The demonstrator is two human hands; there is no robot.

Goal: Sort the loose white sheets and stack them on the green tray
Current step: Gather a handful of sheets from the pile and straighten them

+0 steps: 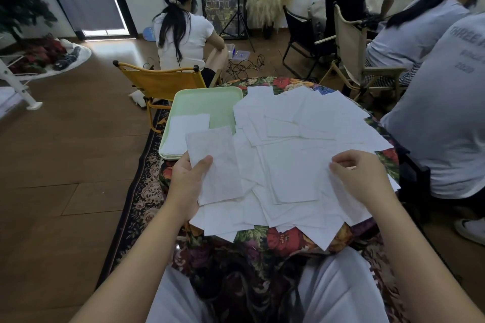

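Our left hand grips one textured sheet near the green tray; our right hand pinches a loose sheet at the table's right edge.

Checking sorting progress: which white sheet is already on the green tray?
The sheet lying flat at the green tray's near left; the others cover the table, except one held in the left hand.

— On the table?
— Loose sheets heaped across the middle; tray at ten o'clock, touching the heap.
— In the tray?
— One sheet, near side. Folding chair behind, at eleven.
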